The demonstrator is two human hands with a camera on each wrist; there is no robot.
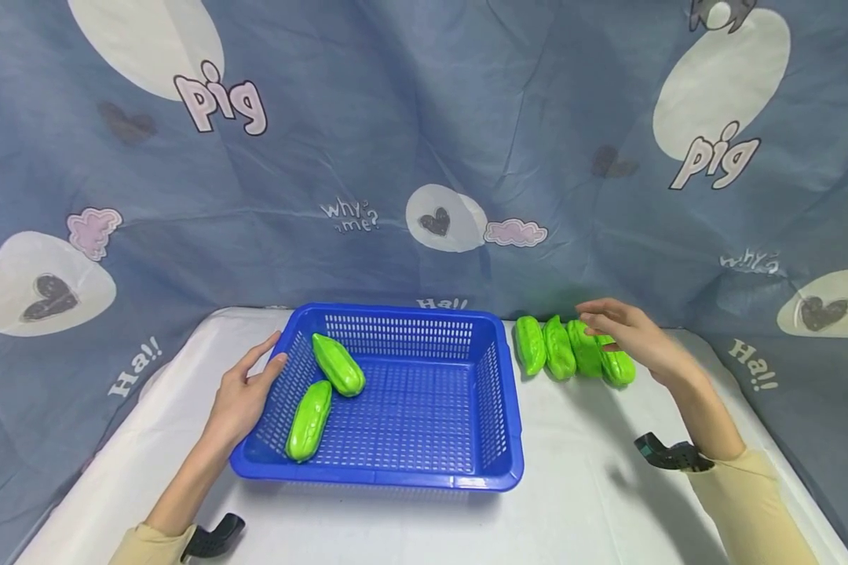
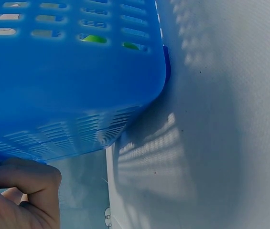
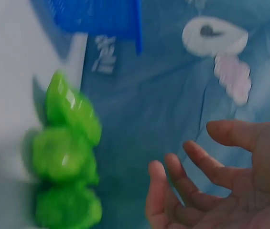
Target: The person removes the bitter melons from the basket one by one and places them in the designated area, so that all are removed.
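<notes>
- Left hand (image 1: 243, 392) lies flat against the outer left wall of a blue basket (image 1: 498, 439), fingers straight and relaxed, thumb up near the rim; it grips nothing. The left wrist view shows the fingertips (image 2: 27, 179) touching the underside of the basket's rim.
- Both forearms wear pale yellow sleeves, each with a small black clip at the wrist.
- White worktop (image 1: 593, 502) carries everything, and the basket sits on it near the front, left of centre.
- Inside the basket, two glossy green toy gourds lie against the left side. The nearer gourd (image 1: 308, 421) points towards the front left corner; the farther gourd (image 1: 338, 364) lies at a slant behind it, and their ends touch.
- Right hand (image 1: 625, 333) hovers palm down, fingers spread and loosely bent, holding nothing. It hangs just above the right end of a row of green gourds (image 1: 558, 349) and hides part of it.
- That row holds four gourds side by side, touching one another, on the worktop just beyond the basket's far right corner.
- Seen from the right wrist, the picture is blurred; the open palm faces the gourds, clearly apart from them.
- Behind the worktop hangs a grey-blue cloth backdrop (image 1: 396, 118) printed with white ovals, hearts, pink clouds and the word "pig".
</notes>
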